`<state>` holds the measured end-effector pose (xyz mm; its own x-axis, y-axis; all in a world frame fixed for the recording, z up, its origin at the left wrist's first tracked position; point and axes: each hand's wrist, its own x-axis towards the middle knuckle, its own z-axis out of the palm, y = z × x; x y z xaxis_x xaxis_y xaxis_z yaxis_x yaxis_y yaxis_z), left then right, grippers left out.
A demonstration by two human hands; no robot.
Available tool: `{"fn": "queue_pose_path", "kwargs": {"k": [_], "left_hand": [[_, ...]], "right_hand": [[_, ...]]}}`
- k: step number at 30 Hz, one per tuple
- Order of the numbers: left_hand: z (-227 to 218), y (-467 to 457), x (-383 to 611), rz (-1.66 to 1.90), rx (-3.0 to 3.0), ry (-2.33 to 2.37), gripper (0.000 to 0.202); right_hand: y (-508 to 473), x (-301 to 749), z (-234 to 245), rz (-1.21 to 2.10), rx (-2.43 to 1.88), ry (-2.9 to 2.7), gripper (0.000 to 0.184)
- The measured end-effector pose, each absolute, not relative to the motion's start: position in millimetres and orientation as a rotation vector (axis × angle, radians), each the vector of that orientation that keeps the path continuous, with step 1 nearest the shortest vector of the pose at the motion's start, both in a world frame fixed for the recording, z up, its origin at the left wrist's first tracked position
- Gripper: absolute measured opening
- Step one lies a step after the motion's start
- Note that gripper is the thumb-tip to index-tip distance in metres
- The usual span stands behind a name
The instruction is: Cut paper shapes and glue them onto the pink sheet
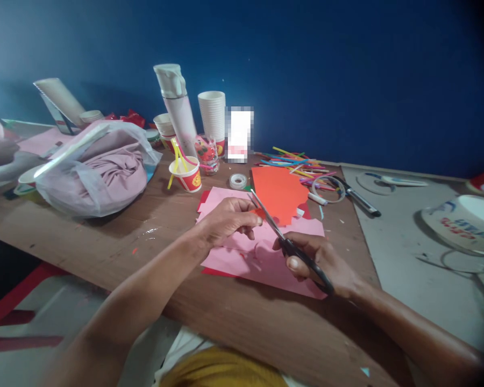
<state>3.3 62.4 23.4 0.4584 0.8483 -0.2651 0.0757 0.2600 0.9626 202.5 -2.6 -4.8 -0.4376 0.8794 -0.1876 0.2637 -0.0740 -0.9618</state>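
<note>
The right hand (320,260) grips black scissors (284,239), blades angled up-left over pink paper (266,263) on the table (153,215). The left hand (226,217) pinches a small red scrap (260,213) at the blades, just beside an orange sheet (280,193).

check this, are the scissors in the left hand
No, the right hand holds the scissors, while the left hand pinches a small red piece.
</note>
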Motion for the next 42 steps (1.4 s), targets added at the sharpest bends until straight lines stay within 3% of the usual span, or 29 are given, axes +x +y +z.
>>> {"fn": "queue_pose_path", "kwargs": {"k": [7,19,36,42], "left_hand": [[20,67,2,0.585,1.213,0.944,0.007],[22,68,3,0.58,1.118,0.871,0.001],[9,55,19,0.829,1.001,0.803,0.018],[11,57,16,0.856,1.008,0.88,0.006]], "right_hand": [[2,204,-3,1.405,-1.222,-1.796,0.036],[0,205,-3,1.48,-1.319,-1.74,0.038],[-2,196,-11,1.451,-1.227,-1.502,0.031],[-5,196,-12,1.502,-1.187,-1.542,0.031]]}}
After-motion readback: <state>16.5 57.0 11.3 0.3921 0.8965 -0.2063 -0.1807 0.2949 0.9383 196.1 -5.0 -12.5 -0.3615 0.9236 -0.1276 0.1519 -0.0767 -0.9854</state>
